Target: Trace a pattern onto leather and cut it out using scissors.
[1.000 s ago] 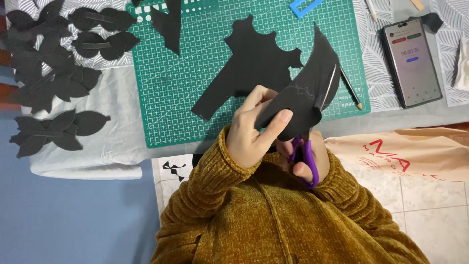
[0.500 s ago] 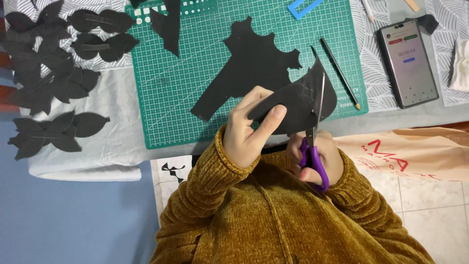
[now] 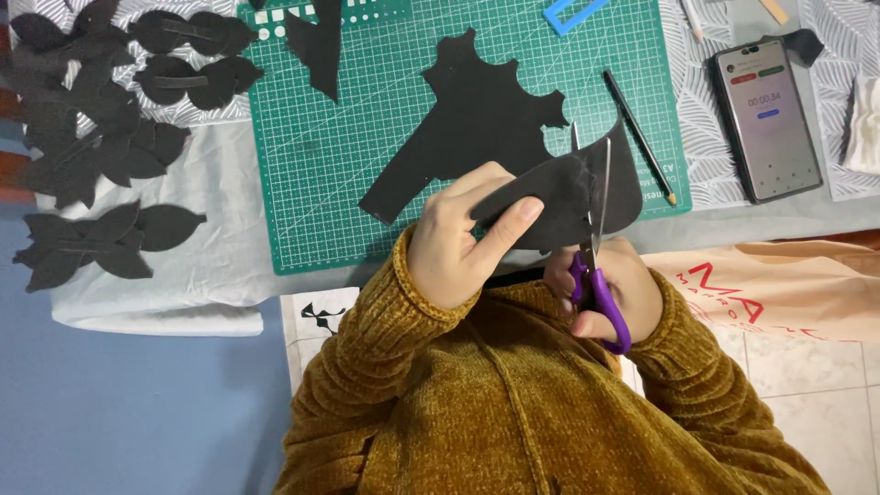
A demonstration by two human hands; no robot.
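My left hand (image 3: 463,238) pinches a curved piece of black paper (image 3: 573,197) in front of my chest, thumb on top. My right hand (image 3: 610,289) grips purple-handled scissors (image 3: 596,275) whose blades point up and cut into the black paper near its right side. Both hands hover just over the near edge of the green cutting mat (image 3: 367,156). A large black paper offcut (image 3: 472,119) with jagged edges lies on the mat beyond my hands.
Several black leaf-shaped cutouts (image 3: 101,174) lie at the left on a white cloth. A pencil (image 3: 639,136) rests at the mat's right edge. A phone (image 3: 766,117) lies at the right, a blue plastic frame (image 3: 568,13) at the top, a beige bag (image 3: 779,284) at the lower right.
The black paper has turned in my left hand, and the scissors have advanced upward into it, now standing nearly vertical.
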